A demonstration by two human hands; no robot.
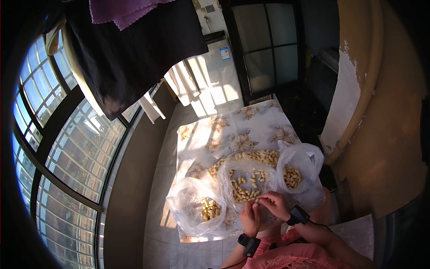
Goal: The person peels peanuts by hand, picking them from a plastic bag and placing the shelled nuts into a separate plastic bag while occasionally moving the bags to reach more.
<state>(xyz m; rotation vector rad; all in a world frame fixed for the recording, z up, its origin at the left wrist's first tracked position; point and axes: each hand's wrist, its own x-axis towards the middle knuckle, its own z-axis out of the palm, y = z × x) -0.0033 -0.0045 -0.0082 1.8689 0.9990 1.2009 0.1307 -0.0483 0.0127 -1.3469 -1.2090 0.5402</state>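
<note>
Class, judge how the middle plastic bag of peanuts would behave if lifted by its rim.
Probably floppy: the bag is thin, crinkled film, slumped open. Likely light, as only a scatter of peanuts lies inside. Lifted by one edge, they would probably slide together or spill.

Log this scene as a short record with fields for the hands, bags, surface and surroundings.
hands: left hand and right hand meet at the fingertips, pinching what looks like a peanut
position: at the near edge of the middle bag
bags: left bag, middle bag and right bag, all clear plastic, open, each holding peanuts
loose: loose peanuts heaped behind the middle bag
surface: floral cloth, partly sunlit
wrists: a black device on each
overhead: dark garment hanging by the window
</note>
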